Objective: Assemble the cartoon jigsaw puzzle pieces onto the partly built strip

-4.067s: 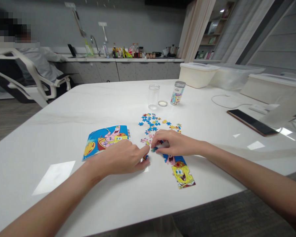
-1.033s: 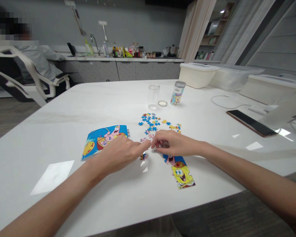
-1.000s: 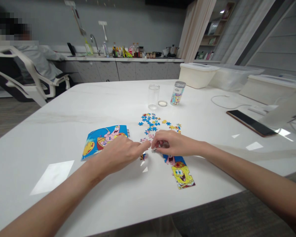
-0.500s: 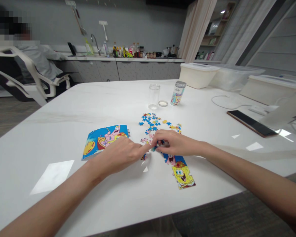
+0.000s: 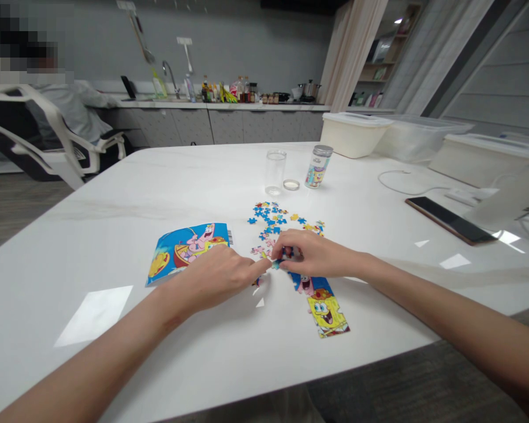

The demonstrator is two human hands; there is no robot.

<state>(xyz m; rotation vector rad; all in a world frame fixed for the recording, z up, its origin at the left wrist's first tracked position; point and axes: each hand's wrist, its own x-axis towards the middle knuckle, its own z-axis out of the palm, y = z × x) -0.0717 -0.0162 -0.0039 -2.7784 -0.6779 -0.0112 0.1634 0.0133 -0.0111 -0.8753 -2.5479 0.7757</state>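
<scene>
My right hand [image 5: 312,252] is closed in a pinch on a small blue puzzle piece [image 5: 276,265], low over the table. From the left, the fingertips of my left hand [image 5: 231,271] meet the same piece, the other fingers curled in. Below my right hand lies a joined strip of jigsaw puzzle [image 5: 326,311] with a yellow cartoon face and a pink figure; its upper end is partly covered by that hand. Loose puzzle pieces [image 5: 271,220], mostly blue, are scattered beyond the hands. A picture sheet [image 5: 194,238] of the cartoon lies beyond my left wrist, partly hidden.
Farther back stand a clear jar [image 5: 275,173], its lid [image 5: 291,185] and a printed can [image 5: 318,167]. On the right are a phone [image 5: 449,220], a white cable [image 5: 405,189] and storage boxes [image 5: 355,135]. A person sits in an office chair [image 5: 57,123] at the far left.
The fingertips have shifted slightly around the small puzzle piece, and more of its blue face shows. Both arms, the strip and the scattered pieces stay in place.
</scene>
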